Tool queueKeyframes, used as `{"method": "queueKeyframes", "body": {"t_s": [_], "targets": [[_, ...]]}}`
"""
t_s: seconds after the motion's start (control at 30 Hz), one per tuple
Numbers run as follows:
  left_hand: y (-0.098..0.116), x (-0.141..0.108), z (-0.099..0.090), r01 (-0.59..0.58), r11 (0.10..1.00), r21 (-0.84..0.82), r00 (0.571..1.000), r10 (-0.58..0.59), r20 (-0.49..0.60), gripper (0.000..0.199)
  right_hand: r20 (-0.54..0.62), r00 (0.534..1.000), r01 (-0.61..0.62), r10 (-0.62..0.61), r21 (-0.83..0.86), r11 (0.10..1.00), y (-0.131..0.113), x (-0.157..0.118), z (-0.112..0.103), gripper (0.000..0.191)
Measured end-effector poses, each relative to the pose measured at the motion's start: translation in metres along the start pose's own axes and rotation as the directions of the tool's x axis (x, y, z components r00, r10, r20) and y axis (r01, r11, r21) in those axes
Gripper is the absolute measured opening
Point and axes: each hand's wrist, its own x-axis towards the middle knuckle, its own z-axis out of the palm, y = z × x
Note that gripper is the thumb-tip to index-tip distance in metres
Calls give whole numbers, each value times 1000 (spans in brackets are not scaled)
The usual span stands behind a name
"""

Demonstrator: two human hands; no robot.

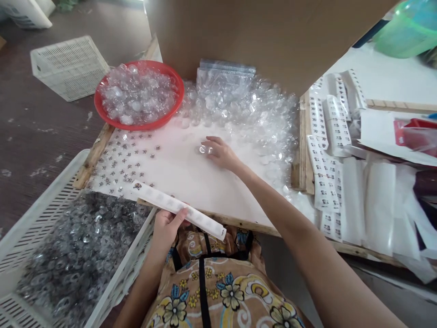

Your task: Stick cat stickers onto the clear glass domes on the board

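Observation:
My left hand (166, 226) grips a white paper strip of stickers (160, 197) at the table's front edge, thumb on top. One small dark animal-like print shows at the strip's far left end. Over the middle of the white tabletop (177, 159), the fingers of my right hand (223, 155) are closed on a small clear plastic dome (204, 149). Left of it, several clear pieces with dark stickers (126, 164) lie spread out. A heap of plain clear domes (252, 107) covers the back and right of the table.
A red basin (179, 102) of clear pieces stands at the back left. Below it, a white crate (102, 291) holds many stickered pieces. A cardboard sheet (259, 36) rises behind the heap. Sticker sheets (336, 123) and backing paper (378, 205) lie at right.

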Motion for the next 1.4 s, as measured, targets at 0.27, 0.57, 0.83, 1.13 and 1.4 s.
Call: {"method": "queueKeyframes", "body": {"t_s": [0.27,0.57,0.83,1.13,1.4], "targets": [[6,1,8,4,1000,-13,1000,-4,28,48,-115,967,-206,226,164,965,-21,-14,-16,23],[-18,5,5,69,995,-65,996,-65,56,45,40,999,40,-35,-130,991,-65,-7,27,40],[-15,8,0,60,996,-59,995,-55,86,40,44,966,-257,254,241,936,-51,1,28,27],[-18,11,0,67,993,-92,992,-57,112,41,-93,936,-322,341,173,931,-57,-6,8,24],[-27,2,-4,58,995,-84,996,-51,76,41,73,997,-39,29,144,989,-104,-11,32,18]]}}
